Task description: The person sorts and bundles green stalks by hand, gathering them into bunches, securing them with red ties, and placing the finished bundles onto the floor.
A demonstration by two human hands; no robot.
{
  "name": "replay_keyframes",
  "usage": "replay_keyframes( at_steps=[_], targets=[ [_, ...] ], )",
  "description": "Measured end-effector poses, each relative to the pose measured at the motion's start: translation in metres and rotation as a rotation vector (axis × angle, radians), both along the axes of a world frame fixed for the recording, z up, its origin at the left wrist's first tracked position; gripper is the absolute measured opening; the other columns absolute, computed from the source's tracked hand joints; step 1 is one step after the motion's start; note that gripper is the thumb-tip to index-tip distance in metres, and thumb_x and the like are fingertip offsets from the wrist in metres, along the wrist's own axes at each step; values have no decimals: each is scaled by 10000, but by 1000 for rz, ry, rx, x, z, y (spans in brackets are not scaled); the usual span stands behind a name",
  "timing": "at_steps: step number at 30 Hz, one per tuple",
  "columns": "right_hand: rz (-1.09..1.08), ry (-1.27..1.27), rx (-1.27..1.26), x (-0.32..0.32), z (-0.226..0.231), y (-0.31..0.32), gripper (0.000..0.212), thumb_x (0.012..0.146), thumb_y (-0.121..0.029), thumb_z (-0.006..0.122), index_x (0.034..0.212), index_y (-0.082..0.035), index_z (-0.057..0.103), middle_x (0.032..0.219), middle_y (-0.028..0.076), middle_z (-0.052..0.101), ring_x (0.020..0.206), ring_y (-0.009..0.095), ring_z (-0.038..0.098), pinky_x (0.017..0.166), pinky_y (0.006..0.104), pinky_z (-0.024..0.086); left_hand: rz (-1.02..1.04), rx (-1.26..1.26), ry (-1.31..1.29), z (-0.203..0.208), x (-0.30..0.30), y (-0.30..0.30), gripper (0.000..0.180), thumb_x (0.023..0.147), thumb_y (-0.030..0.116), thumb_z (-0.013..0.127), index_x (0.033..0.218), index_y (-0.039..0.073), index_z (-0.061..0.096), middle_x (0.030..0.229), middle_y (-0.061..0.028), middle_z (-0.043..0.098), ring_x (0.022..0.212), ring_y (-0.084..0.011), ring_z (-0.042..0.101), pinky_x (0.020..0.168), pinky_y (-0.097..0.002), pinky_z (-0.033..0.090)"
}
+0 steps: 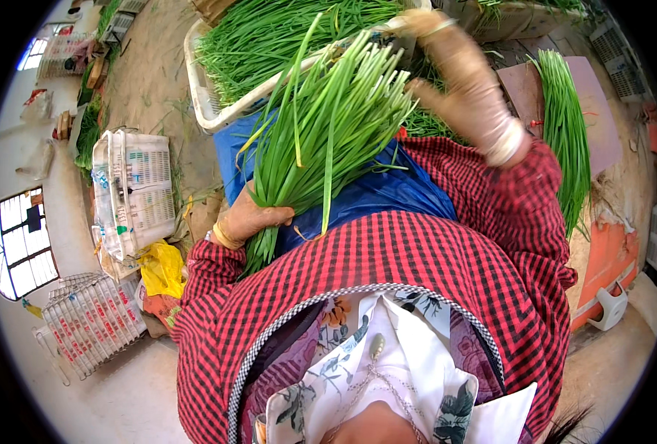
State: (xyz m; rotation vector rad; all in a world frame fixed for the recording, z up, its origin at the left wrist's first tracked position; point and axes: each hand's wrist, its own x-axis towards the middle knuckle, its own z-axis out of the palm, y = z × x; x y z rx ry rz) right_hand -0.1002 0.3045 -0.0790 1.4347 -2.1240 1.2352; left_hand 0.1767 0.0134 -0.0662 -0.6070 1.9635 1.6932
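Note:
My left hand [250, 217], in a thin glove with a band at the wrist, is closed around the leafy end of a bunch of garlic chives [321, 140]. The bunch slants up and right across my lap, its pale cut ends at the upper right. A few yellowed leaves hang loose from it. Raised just right of those ends, my right hand [465, 89] is gloved too and blurred by motion. Its thumb stands apart from the fingers, and nothing shows in its grasp. A blue plastic sheet [410, 189] covers my lap under the bunch.
Ahead stands a white crate [208, 111] heaped with chives [269, 55]. Another bunch of chives [567, 140] lies on a pinkish board [602, 126] at right. White baskets [147, 185] and a yellow bag [162, 268] are on the left; an orange stool-like object [608, 255] is at right.

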Motion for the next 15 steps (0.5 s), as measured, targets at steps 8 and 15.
replay_keyframes(
  at_steps=[8,15],
  targets=[
    [441,-727,-456,31,-9,-49,143,953,-136,604,1034,-83,710,857,72,725,828,173,693,841,312,532,-106,-134,54,21,-5,12,336,766,78,755,1073,22,629,843,-43,657,715,-119,560,677,-286,482],
    [-214,-590,-221,-70,-32,44,297,972,-287,606,1133,-52,691,971,69,731,937,144,658,847,311,500,-348,-357,254,17,-7,-1,331,738,97,739,1041,17,631,858,-90,652,751,-213,558,752,-350,482]
  ],
)
